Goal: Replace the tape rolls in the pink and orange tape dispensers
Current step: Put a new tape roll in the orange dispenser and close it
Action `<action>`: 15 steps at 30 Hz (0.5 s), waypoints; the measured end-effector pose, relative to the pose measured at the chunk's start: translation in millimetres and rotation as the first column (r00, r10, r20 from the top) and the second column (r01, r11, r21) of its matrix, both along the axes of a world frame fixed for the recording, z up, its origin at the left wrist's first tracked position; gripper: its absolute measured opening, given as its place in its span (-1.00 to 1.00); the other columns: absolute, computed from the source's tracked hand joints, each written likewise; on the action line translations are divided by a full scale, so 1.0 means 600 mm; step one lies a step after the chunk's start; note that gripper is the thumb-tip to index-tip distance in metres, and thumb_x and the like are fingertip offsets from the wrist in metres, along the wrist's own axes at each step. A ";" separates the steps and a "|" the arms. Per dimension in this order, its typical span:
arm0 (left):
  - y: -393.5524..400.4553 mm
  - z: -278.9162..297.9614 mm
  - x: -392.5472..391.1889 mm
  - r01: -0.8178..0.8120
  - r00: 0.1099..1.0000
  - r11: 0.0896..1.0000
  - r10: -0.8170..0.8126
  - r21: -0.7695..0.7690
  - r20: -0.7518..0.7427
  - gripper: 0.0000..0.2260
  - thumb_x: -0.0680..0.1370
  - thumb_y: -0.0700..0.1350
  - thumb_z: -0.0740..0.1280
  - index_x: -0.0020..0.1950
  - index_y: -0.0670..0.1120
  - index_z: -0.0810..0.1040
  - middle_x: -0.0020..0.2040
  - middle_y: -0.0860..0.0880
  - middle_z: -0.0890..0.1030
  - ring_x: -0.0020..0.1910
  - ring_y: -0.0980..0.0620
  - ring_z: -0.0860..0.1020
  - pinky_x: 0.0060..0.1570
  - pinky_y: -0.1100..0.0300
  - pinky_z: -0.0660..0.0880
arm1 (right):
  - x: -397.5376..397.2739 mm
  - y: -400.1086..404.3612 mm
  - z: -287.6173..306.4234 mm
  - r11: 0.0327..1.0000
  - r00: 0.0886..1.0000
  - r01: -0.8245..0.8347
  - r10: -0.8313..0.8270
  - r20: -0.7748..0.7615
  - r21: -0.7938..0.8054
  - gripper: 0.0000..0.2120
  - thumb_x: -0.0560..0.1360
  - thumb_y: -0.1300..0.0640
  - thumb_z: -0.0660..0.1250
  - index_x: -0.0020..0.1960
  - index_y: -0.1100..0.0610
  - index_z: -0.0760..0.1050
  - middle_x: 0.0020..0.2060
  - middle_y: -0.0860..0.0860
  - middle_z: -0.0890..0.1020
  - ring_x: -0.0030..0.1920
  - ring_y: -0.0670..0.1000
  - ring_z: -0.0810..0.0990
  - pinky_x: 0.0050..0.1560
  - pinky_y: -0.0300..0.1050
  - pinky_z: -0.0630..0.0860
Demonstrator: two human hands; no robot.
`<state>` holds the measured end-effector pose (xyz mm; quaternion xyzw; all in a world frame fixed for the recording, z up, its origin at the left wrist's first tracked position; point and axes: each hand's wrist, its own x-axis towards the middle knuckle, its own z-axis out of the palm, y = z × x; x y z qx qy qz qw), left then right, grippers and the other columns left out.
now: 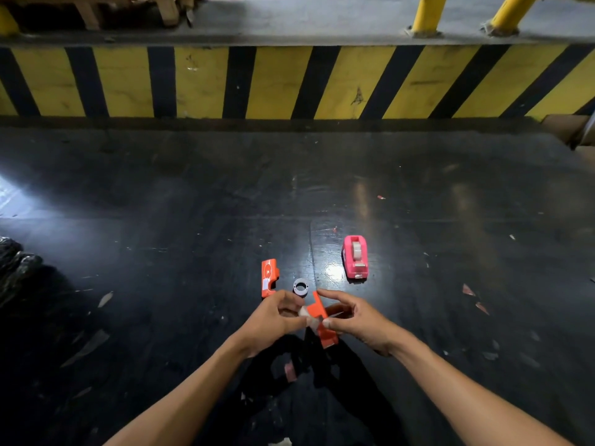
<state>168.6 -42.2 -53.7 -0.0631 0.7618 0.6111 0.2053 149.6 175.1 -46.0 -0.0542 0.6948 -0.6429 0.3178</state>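
Note:
Both my hands hold the orange tape dispenser body (pixel 322 320) just above the dark floor. My left hand (pixel 273 320) pinches a pale tape roll (pixel 303 312) at the dispenser's left side. My right hand (pixel 357 320) grips the dispenser from the right. An orange side cover (pixel 269 277) lies flat on the floor just beyond my left hand. Beside it sits an empty grey tape core (pixel 300 287). The pink tape dispenser (pixel 355 256) stands further off to the right with a clear roll in it.
A yellow and black striped kerb (pixel 289 82) runs across the far side. Yellow posts (pixel 428 14) stand above it. Scraps of tape and paper (pixel 468 290) litter the glossy floor. A cardboard box (pixel 570 130) sits at far right, and dark plastic (pixel 16 268) at the left edge.

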 end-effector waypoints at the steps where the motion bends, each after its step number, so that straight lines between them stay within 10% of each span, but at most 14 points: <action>1: 0.001 -0.002 -0.001 0.011 1.000 1.000 -0.012 -0.017 -0.022 -0.69 0.43 -0.19 0.54 0.12 -0.10 0.56 0.04 -0.09 0.69 0.07 -0.04 0.68 0.14 0.06 0.62 | -0.001 0.000 0.001 1.000 1.000 0.002 -0.002 0.016 0.000 -0.45 0.43 0.34 0.43 0.27 -0.17 0.48 0.02 0.17 0.66 -0.03 0.00 0.63 -0.03 -0.20 0.59; 15: 0.011 -0.016 -0.003 0.049 0.953 0.984 -0.098 -0.174 -0.285 -0.68 0.39 -0.21 0.58 0.11 -0.14 0.64 0.04 -0.05 0.65 0.02 0.12 0.68 0.16 0.23 0.57 | -0.005 0.001 -0.010 0.999 0.986 0.047 -0.045 0.158 -0.015 -0.48 0.42 0.34 0.44 0.24 -0.12 0.48 -0.03 0.22 0.63 -0.21 -0.04 0.67 -0.22 -0.23 0.54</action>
